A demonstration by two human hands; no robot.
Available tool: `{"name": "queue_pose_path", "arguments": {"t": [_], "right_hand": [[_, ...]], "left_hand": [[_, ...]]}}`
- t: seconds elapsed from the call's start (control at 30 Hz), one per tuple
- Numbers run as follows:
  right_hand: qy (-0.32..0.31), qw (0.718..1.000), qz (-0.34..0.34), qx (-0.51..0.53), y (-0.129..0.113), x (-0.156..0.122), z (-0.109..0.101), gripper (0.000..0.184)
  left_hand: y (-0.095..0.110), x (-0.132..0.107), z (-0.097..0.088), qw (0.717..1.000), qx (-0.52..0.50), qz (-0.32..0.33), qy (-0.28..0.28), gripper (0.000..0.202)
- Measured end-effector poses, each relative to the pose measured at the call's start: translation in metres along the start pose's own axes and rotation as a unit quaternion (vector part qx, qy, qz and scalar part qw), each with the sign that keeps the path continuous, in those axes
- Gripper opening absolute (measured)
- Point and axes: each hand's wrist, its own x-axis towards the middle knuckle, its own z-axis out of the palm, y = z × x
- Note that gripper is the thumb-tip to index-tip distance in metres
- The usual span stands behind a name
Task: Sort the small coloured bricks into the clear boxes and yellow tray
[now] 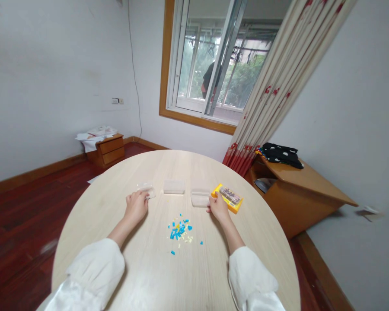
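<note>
With its fingers bent, my left hand (136, 208) pinches the near edge of a small clear plastic box (145, 188) on the left of the table. My right hand (219, 208) grips the right edge of another clear plastic box (200, 198), whose lid lies folded back. Touching or very close behind that hand is a yellow box (234, 208) with a picture on top. Between the hands, nearer to me, lies a loose heap of small blue, yellow and cream building bricks (180, 231). A closed-looking clear box (174, 187) sits between the two held ones.
Everything rests on a round pale wooden table (142, 272). Beyond its right side stands a tilted-looking wooden desk (298, 194) with a black spotted cloth (280, 154). A low drawer cabinet (111, 150) bears papers at the far left. Behind the window, a person (209, 80) is partly visible.
</note>
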Motion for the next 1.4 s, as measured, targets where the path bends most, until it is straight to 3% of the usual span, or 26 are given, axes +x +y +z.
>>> {"name": "queue_pose_path", "arguments": {"t": [0.2,0.3,0.37,0.5,0.6,0.73,0.87,0.97,1.17,1.4], "right_hand": [[0.049,0.981,-0.163,-0.093,0.019,-0.015,0.000,0.048],[0.051,0.964,-0.230,-0.123,0.029,-0.023,0.007,0.047],[0.049,0.959,-0.246,-0.134,0.033,-0.028,0.013,0.045],[0.049,0.957,-0.240,-0.157,0.039,-0.035,0.022,0.042],[0.043,0.957,-0.227,-0.174,0.042,-0.038,0.024,0.042],[0.036,0.955,-0.216,-0.202,0.040,-0.040,0.024,0.045],[-0.006,0.944,-0.210,-0.253,0.030,-0.045,0.024,0.046],[-0.028,0.937,-0.204,-0.282,0.020,-0.049,0.025,0.048],[-0.055,0.932,-0.190,-0.303,0.009,-0.051,0.024,0.050],[-0.067,0.931,-0.182,-0.310,0.006,-0.053,0.020,0.051]], "left_hand": [[-0.009,0.005,0.003,0.998,0.013,-0.012,0.067,0.027],[-0.001,0.011,0.005,0.991,-0.044,0.052,0.118,0.035],[0.011,0.020,0.009,0.982,-0.084,0.123,0.118,0.047],[0.037,0.047,0.021,0.970,-0.121,0.201,0.057,0.072],[0.047,0.058,0.030,0.968,-0.134,0.210,0.006,0.063],[0.046,0.040,0.035,0.960,-0.129,0.247,-0.009,0.031],[0.038,0.014,0.034,0.954,-0.085,0.286,-0.015,0.027],[0.031,0.010,0.036,0.963,-0.056,0.262,-0.009,0.031],[0.018,0.024,0.047,0.979,-0.068,0.191,0.031,0.032],[0.014,0.019,0.043,0.978,-0.079,0.194,0.009,0.033]]}}
